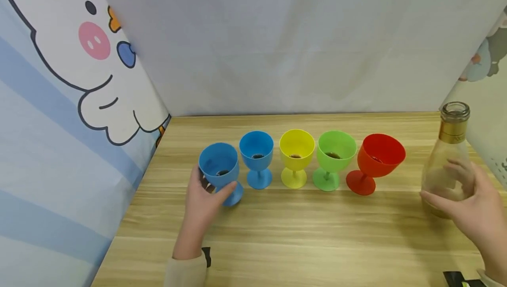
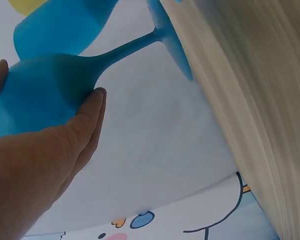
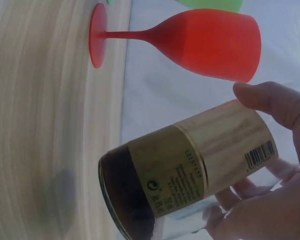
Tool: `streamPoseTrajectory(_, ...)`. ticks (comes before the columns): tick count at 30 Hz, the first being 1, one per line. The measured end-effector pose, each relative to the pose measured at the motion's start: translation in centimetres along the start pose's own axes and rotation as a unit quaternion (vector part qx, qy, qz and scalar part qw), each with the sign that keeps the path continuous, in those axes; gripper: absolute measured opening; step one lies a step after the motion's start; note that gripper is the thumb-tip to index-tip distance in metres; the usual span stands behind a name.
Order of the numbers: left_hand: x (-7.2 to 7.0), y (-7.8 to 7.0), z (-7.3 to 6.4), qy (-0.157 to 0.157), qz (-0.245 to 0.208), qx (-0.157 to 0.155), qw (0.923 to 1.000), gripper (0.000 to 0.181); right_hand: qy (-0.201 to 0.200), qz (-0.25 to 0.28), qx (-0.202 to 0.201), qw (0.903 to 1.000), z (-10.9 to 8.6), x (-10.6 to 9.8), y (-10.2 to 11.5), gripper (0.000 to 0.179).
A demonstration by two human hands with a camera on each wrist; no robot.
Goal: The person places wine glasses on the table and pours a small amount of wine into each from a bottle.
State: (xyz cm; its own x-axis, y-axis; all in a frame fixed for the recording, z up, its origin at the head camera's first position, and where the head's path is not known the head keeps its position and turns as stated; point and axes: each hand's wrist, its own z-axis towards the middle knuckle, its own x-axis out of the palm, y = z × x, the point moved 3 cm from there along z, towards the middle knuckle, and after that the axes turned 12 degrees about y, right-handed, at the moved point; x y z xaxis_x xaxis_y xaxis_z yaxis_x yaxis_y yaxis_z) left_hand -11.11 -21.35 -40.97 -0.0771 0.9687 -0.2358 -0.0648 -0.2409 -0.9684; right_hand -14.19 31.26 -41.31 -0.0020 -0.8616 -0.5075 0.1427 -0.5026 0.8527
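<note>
At the left end of a row of plastic goblets, my left hand (image 1: 203, 201) grips a blue goblet (image 1: 219, 159) around its bowl, thumb on the near side. In the left wrist view its stem and foot (image 2: 175, 47) stay free of the fingers; whether the foot touches the table I cannot tell. My right hand (image 1: 477, 201) holds a clear glass bottle (image 1: 447, 163) with a gold neck band around its body. The right wrist view shows the bottle's label (image 3: 170, 165) and dark liquid (image 3: 127, 190) at its base.
Right of the held goblet stand a second blue goblet (image 1: 256, 148), a yellow goblet (image 1: 297, 146), a green goblet (image 1: 336, 146) and a red goblet (image 1: 380, 157). Dark liquid shows inside them. Behind the wooden table (image 1: 309, 243) hangs a pale backdrop (image 1: 297, 49).
</note>
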Motion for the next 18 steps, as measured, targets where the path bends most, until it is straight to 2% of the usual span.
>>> streamPoseTrajectory(6, 0.2, 0.7, 0.9, -0.007, -0.014, -0.007, 0.9998, 0.088, 0.011, 0.015, -0.004, 0.9998, 1.1, 0.4, -0.4, 0.098)
streamPoseTrajectory(13, 0.2, 1.0, 1.8, -0.026, -0.018, -0.011, 0.9995, 0.087, 0.01, 0.014, 0.06, 0.998, 2.1, 0.6, -1.3, 0.095)
streamPoseTrajectory(18, 0.0, 1.1, 2.3, -0.035, -0.006, -0.015, 0.9993, 0.087, 0.002, 0.036, 0.07, 0.9969, 2.5, 0.6, -1.7, 0.089)
